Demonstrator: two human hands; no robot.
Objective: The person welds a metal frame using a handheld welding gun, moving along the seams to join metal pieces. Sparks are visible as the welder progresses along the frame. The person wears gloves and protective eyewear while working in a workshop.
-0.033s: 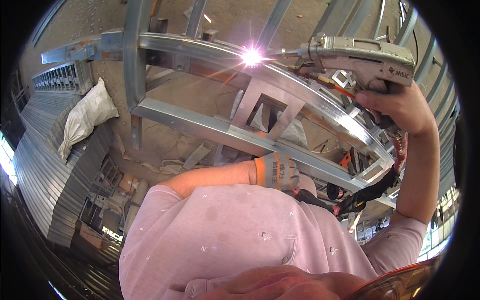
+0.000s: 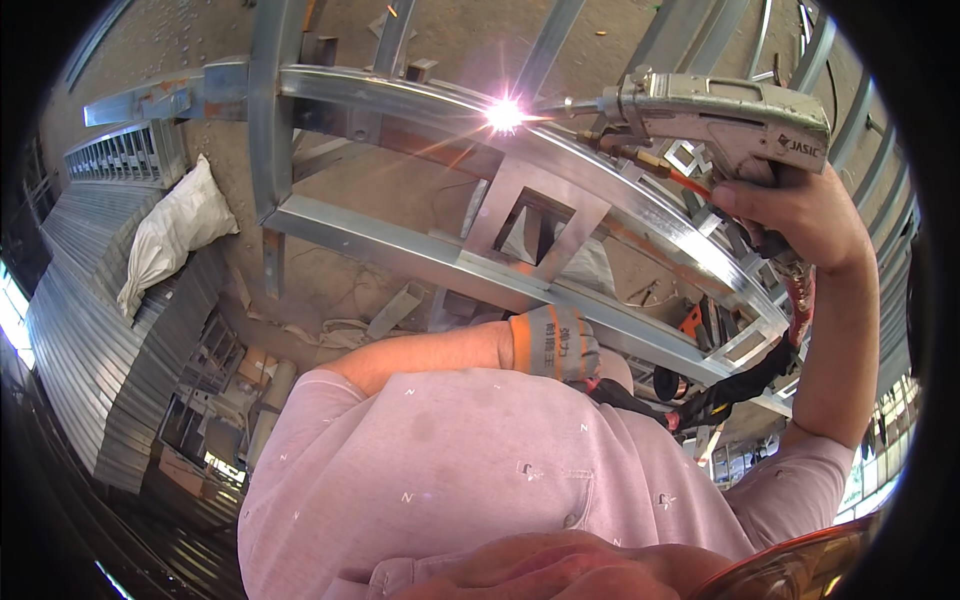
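My bare right hand (image 2: 800, 210) is wrapped around the handle of a metal welding gun (image 2: 720, 110), held level at the upper right. From the gun's thin nozzle, pointing left, comes a bright pinkish-white glare with sparks. It meets the curved steel rail (image 2: 410, 98) of a welded frame, beside an upright bar (image 2: 550, 45). Against my belly, my left hand (image 2: 560, 343), in a grey and orange glove, is closed around the gun's black and red cable (image 2: 650, 408); its fingertips are partly hidden. Below the glare, a square plate with a cut-out (image 2: 575, 210) bridges two rails.
A thick vertical steel tube (image 2: 268, 110) crosses the frame on the left, joined to a lower rail (image 2: 400, 250). Corrugated metal sheets (image 2: 80, 300) carry a white sack (image 2: 180, 235). More steel bars (image 2: 860, 130) stand at the far right. The cable loops up to the gun on the right.
Both hands and the welding gun keep their places. Only the sparks around the glare look slightly different.
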